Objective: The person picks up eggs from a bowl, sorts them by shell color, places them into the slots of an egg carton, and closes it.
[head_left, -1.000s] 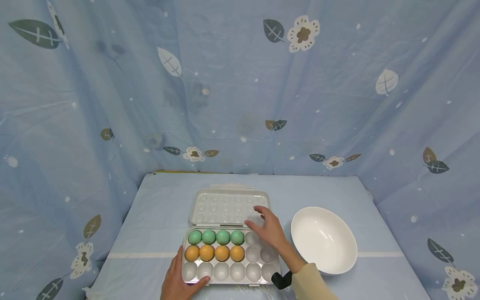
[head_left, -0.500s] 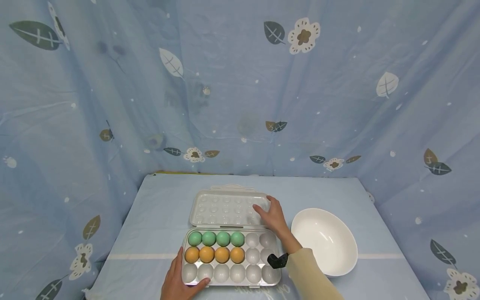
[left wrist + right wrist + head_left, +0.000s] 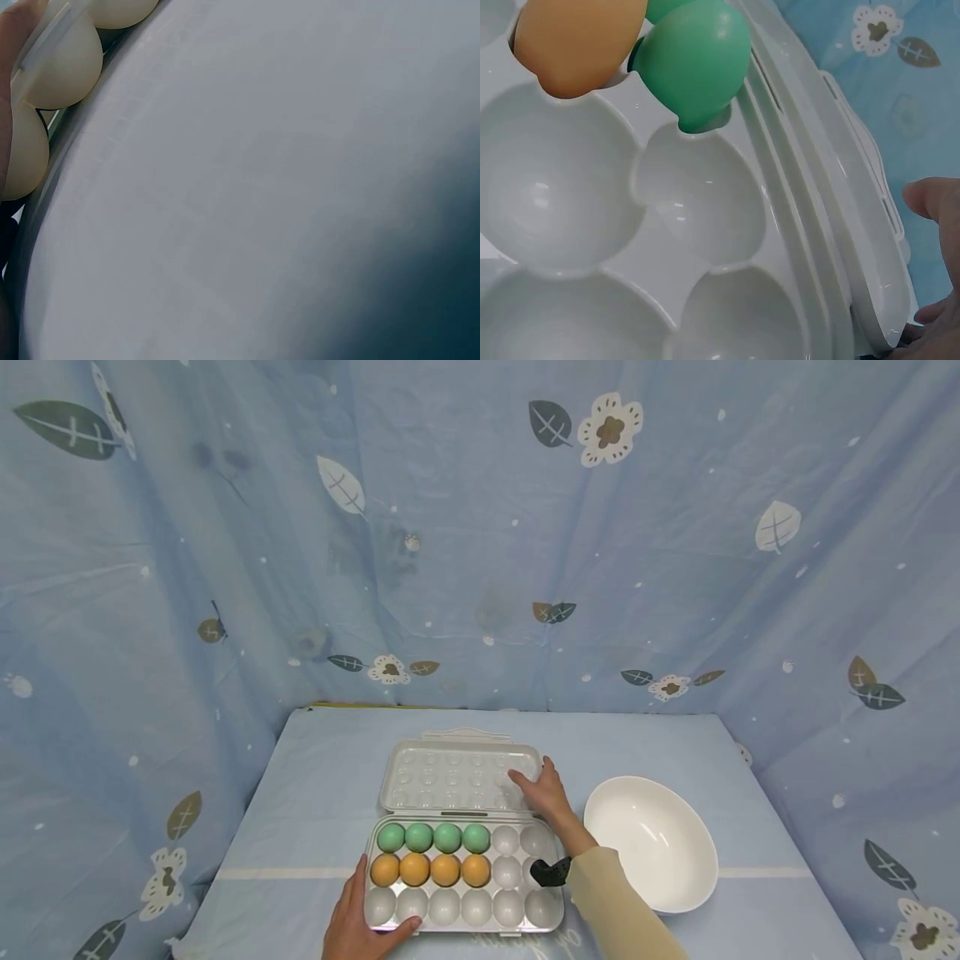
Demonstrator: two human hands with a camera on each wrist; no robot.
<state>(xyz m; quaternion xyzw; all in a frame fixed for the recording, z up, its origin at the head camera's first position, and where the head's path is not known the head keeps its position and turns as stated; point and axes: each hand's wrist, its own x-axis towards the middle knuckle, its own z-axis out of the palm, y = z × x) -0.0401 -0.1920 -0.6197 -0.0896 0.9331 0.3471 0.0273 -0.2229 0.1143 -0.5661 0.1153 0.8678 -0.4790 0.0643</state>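
Observation:
A white plastic egg box point(image 3: 476, 907) lies with its lid point(image 3: 450, 777) folded back behind it. Several green eggs point(image 3: 447, 837) fill the left of its back row, and several orange eggs point(image 3: 446, 869) the middle row; the front row of cups holds none. My left hand point(image 3: 351, 914) grips the front left corner, thumb along the front, fingers along the side. My right hand point(image 3: 545, 792) is at the lid's right end, thumb spread over it. In the right wrist view the thumb point(image 3: 930, 196) stands apart from the lid, other fingertips low at its edge, partly hidden.
A white bowl point(image 3: 648, 843) stands to the right, close beside my right forearm. A pale blue cloth point(image 3: 337, 760) covers the table, and patterned blue curtains point(image 3: 465, 543) hang round it. A black wrist camera point(image 3: 551, 872) overlaps the right-hand cups.
My right hand has moved right and slightly back, from above the box's back row to the lid's right end. The left hand, eggs and bowl have stayed in place.

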